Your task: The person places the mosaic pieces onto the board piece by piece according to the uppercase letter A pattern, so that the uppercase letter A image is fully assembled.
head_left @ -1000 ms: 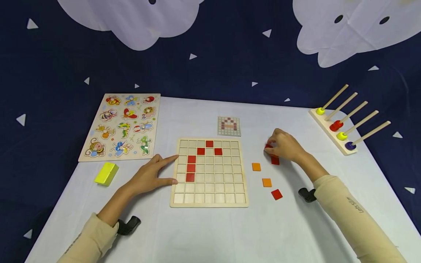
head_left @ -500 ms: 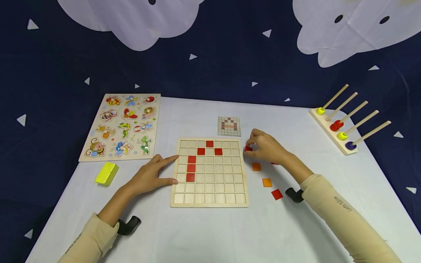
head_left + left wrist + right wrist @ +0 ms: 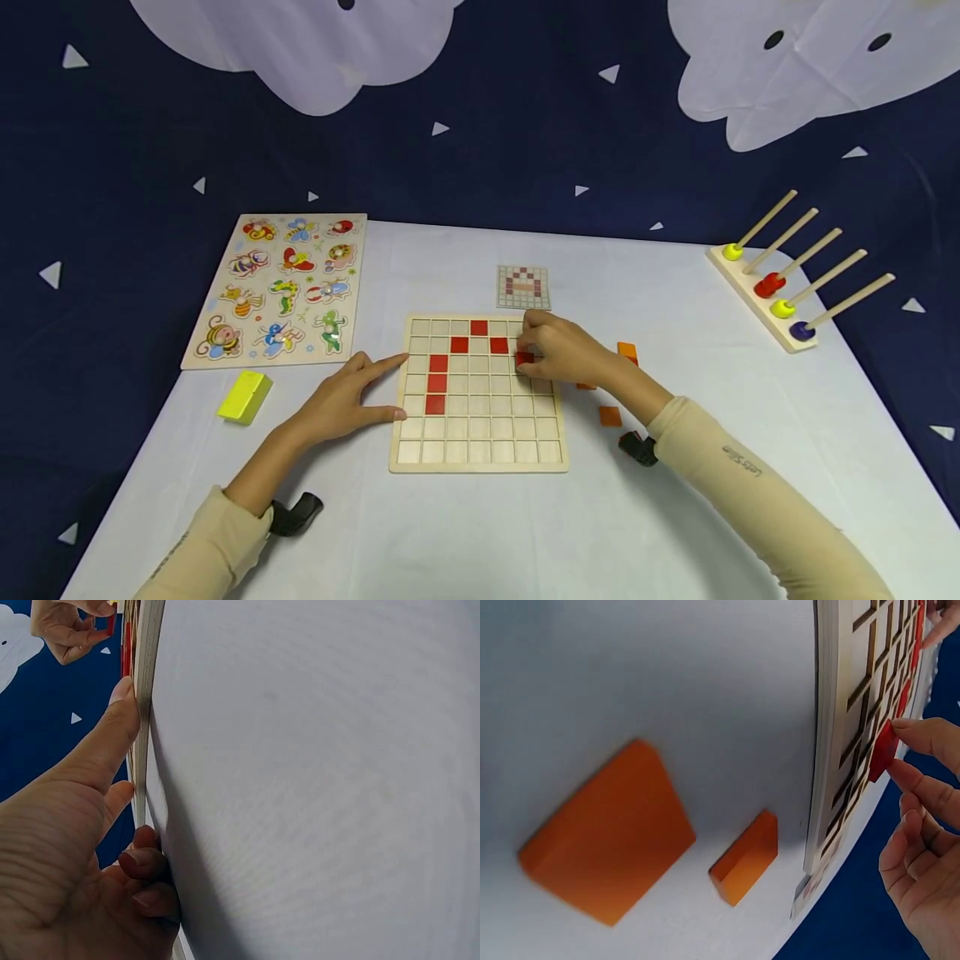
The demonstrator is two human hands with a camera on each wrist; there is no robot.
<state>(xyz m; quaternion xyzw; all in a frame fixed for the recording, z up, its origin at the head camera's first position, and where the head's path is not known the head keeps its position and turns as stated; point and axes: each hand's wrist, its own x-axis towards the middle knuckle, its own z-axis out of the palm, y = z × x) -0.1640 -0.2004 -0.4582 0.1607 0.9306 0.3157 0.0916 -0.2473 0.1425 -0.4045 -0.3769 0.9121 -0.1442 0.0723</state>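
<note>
Red tile point(image 3: 884, 754) in right hand point(image 3: 561, 348) (left point(image 3: 337, 407) spread)

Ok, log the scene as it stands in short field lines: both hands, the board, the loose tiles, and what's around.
left hand: thumb and index finger touching the left edge of the grid board
right hand: pinching a red tile at the board's upper right; seating unclear
tiles in cells: six red tiles
loose tiles: orange tiles right of the board, partly hidden by the right forearm
behind board: pattern card
far left: picture puzzle board, yellow block
far right: peg stand with beads
</note>
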